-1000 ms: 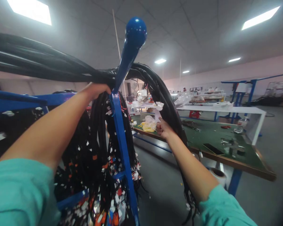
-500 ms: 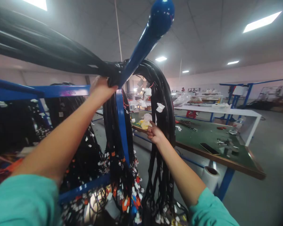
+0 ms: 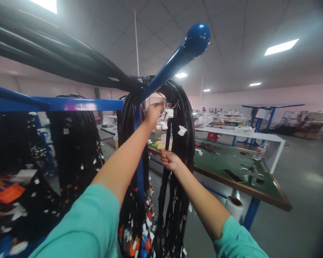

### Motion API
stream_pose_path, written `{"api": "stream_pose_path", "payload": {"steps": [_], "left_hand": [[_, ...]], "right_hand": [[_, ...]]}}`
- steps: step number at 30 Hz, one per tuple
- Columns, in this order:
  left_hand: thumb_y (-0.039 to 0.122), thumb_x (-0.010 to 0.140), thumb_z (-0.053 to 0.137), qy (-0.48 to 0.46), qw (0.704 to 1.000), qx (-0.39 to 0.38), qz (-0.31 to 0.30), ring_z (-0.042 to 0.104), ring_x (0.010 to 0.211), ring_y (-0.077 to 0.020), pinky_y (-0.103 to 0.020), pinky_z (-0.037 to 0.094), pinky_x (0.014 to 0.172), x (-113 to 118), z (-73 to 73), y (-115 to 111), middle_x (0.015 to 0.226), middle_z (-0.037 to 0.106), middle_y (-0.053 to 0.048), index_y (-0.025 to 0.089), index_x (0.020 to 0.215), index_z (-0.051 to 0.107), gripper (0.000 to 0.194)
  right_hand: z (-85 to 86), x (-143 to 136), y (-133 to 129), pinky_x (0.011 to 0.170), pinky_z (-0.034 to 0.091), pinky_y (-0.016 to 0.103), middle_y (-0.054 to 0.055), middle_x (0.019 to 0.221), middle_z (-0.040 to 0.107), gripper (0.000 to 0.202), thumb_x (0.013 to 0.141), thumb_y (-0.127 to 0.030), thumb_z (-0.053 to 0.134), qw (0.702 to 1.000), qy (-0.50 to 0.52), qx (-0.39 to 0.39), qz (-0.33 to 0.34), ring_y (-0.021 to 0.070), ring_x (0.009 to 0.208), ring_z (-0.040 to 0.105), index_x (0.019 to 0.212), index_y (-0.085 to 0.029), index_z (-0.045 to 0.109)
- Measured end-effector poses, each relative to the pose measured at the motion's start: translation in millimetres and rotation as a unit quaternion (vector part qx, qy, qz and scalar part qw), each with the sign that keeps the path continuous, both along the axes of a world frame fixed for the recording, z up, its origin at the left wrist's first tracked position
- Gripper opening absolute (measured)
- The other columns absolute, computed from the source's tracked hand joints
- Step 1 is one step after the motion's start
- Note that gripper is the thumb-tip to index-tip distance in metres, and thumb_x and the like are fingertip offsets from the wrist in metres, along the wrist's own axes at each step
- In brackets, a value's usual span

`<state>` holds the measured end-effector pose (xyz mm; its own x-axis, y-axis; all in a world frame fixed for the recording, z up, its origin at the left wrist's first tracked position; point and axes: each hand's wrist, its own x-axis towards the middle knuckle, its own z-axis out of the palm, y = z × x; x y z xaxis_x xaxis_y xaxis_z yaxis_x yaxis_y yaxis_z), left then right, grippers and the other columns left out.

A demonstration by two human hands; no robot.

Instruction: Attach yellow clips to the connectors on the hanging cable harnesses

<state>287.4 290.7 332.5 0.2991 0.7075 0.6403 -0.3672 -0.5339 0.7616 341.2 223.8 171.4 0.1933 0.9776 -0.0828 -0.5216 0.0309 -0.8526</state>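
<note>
A thick bundle of black wire harnesses (image 3: 184,118) hangs over a blue rack arm (image 3: 172,61), its ends spreading downward. White connectors (image 3: 169,113) stick out near the top of the bundle's inner side. There my left hand (image 3: 154,114) reaches in below the arm, thumb and fingers pinched at a pale connector (image 3: 164,102). Lower down, my right hand (image 3: 170,160) is closed against a thin black harness branch (image 3: 165,175), which seems to run through its curled fingers. Another white connector (image 3: 182,130) lies on the outer strands.
More harnesses (image 3: 75,150) hang from a blue rail (image 3: 83,104) at the left. To the right, a green-topped workbench (image 3: 212,165) carries a phone (image 3: 233,175), a bottle (image 3: 260,152) and metal parts. A plastic film roll (image 3: 234,208) stands beneath its edge.
My left hand has left the bundle's top behind the blue arm and moved right and down to the connectors. My right hand has lowered slightly, its extended finger now curled in.
</note>
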Motion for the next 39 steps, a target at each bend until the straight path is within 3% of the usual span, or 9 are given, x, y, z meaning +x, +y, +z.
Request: {"api": "stream_pose_path", "payload": {"steps": [3,7,11,18,21,24,27,32,39], "left_hand": [[0.021,0.075,0.061,0.001,0.998,0.044,0.040,0.047,0.053,-0.0113,-0.024,0.035,0.053,2,-1.5,3,0.053,0.049,0.001,0.016,0.060,0.056,0.017],[0.019,0.073,0.063,0.009,0.977,0.143,0.157,0.059,0.075,-0.0170,-0.026,0.043,0.071,-10,-4.1,-3,0.074,0.064,-0.004,0.016,0.072,0.062,0.003],[0.018,0.078,0.060,0.007,0.954,0.202,0.223,0.061,0.096,-0.0218,-0.031,0.043,0.087,-16,-8.3,-11,0.098,0.069,-0.008,0.018,0.093,0.065,0.016],[0.009,0.079,0.060,-0.056,0.955,0.256,0.138,0.058,0.110,-0.0204,-0.031,0.039,0.100,-5,-7.7,-17,0.115,0.064,-0.006,0.021,0.104,0.065,0.028],[0.011,0.080,0.060,-0.081,0.959,0.254,0.092,0.056,0.114,-0.0215,-0.033,0.040,0.100,1,-4.4,-14,0.116,0.062,-0.006,0.022,0.107,0.063,0.029],[0.018,0.080,0.061,-0.084,0.963,0.248,0.070,0.056,0.113,-0.0232,-0.035,0.041,0.098,4,-1.5,-11,0.113,0.061,-0.007,0.023,0.110,0.061,0.030],[0.022,0.080,0.061,-0.064,0.967,0.234,0.077,0.057,0.109,-0.0240,-0.036,0.043,0.096,2,0.5,-13,0.105,0.062,-0.006,0.023,0.107,0.060,0.027],[0.008,0.075,0.061,-0.053,0.960,0.245,0.123,0.057,0.100,-0.0205,-0.032,0.044,0.091,-3,-0.5,-16,0.105,0.058,-0.005,0.021,0.092,0.057,0.022],[0.006,0.076,0.060,-0.044,0.949,0.266,0.166,0.060,0.090,-0.0195,-0.032,0.047,0.085,4,-2.3,-9,0.089,0.059,-0.002,0.020,0.095,0.053,0.024]], "right_hand": [[-4.0,-1,-2,0.031,0.010,0.011,-0.013,0.038,0.030,0.020,0.094,-0.024,0.044,0.999,-0.012,-0.002,0.032,0.0011,0.028,0.015,0.075,-0.017,0.044],[-9.6,-4,-6,0.032,0.011,0.012,-0.011,0.039,0.033,0.031,0.095,-0.033,0.043,0.998,-0.021,0.005,0.056,0.0006,0.029,0.016,0.069,-0.016,0.045],[-10.0,-11,-13,0.033,0.011,0.012,-0.010,0.041,0.033,0.032,0.096,-0.029,0.040,0.997,-0.025,0.014,0.075,0.0010,0.031,0.018,0.069,-0.015,0.048],[-9.9,-16,-42,0.040,0.028,0.011,-0.003,0.056,0.048,0.003,0.082,-0.009,0.058,0.986,-0.030,0.047,0.154,0.0023,0.044,0.037,0.080,-0.011,0.059],[-3.9,-12,-65,0.040,0.027,0.011,-0.004,0.056,0.048,0.008,0.078,-0.007,0.059,0.982,-0.037,0.096,0.158,0.0023,0.043,0.034,0.083,-0.013,0.057],[15.5,-6,-91,0.039,0.024,0.011,-0.005,0.054,0.047,0.012,0.082,-0.004,0.049,0.981,-0.052,0.140,0.120,0.0022,0.040,0.029,0.083,-0.016,0.054],[44.2,2,-112,0.037,0.021,0.010,-0.005,0.054,0.046,0.022,0.088,-0.004,0.037,0.984,-0.073,0.159,0.028,0.0009,0.038,0.024,0.077,-0.016,0.052],[90.5,14,-126,0.037,0.021,0.009,-0.004,0.060,0.049,0.024,0.092,-0.006,0.035,0.971,-0.114,0.184,-0.101,-0.0004,0.040,0.027,0.080,-0.016,0.053],[132.6,11,-123,0.035,0.020,0.007,-0.007,0.060,0.048,0.022,0.094,-0.010,0.038,0.960,-0.147,0.221,-0.091,-0.0026,0.039,0.026,0.075,-0.015,0.049]]}}
